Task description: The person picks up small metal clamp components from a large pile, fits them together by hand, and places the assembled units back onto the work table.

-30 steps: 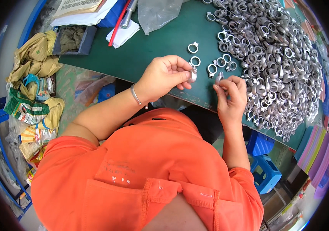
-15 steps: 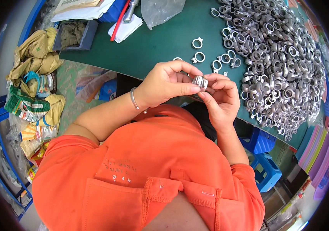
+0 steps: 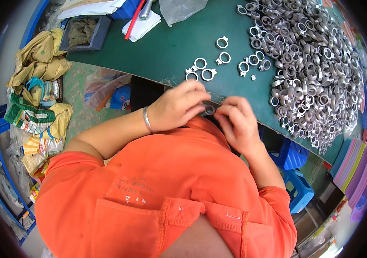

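Note:
A grey metal ring with a lug [image 3: 209,110] shows between my two hands, just over the table's near edge and in front of my body. My right hand [image 3: 238,123] has its fingers bent in, with the fingertips against the ring's right side. On the other side, my left hand [image 3: 178,105], with a bangle at the wrist, curls its fingers close to the ring; motion smears them, so its grip is unclear. Several loose rings [image 3: 208,75] lie on the green table [image 3: 157,58] just beyond my hands.
A large heap of similar rings [image 3: 308,73] covers the table's right side. At the back left are a grey bin [image 3: 98,35] with cloth in it, white paper [image 3: 142,28], a red stick [image 3: 134,20] and a clear bag [image 3: 181,9]. A blue stool [image 3: 297,191] stands below right.
Both hands have drawn down toward my body and slightly apart, with the ring lower between them. The left hand's move uncovers more loose rings on the table.

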Available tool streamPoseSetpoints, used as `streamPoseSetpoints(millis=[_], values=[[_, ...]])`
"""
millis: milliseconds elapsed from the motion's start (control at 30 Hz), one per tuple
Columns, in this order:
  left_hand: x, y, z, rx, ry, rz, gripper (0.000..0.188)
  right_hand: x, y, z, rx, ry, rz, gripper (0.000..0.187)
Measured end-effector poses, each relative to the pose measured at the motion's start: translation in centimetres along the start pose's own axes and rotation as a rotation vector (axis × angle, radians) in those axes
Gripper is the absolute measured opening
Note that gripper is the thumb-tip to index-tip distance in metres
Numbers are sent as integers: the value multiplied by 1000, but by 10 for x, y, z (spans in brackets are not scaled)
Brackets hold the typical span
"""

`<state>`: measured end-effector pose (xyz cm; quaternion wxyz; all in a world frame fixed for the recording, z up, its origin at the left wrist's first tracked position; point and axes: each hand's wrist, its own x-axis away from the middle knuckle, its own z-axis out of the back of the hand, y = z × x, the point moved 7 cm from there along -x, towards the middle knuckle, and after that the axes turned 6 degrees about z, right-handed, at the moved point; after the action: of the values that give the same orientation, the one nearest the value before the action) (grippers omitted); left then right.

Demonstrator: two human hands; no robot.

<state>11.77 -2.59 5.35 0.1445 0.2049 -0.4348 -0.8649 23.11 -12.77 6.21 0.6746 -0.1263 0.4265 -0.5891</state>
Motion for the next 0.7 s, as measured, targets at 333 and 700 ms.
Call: streamPoseSetpoints(millis=[333, 700], values=[[-19, -17, 30, -235, 115, 157, 14, -49, 19, -20, 269, -20, -90, 15], [-12, -18, 28, 505, 110, 73, 12, -18, 35, -20, -1216, 216, -316, 43]])
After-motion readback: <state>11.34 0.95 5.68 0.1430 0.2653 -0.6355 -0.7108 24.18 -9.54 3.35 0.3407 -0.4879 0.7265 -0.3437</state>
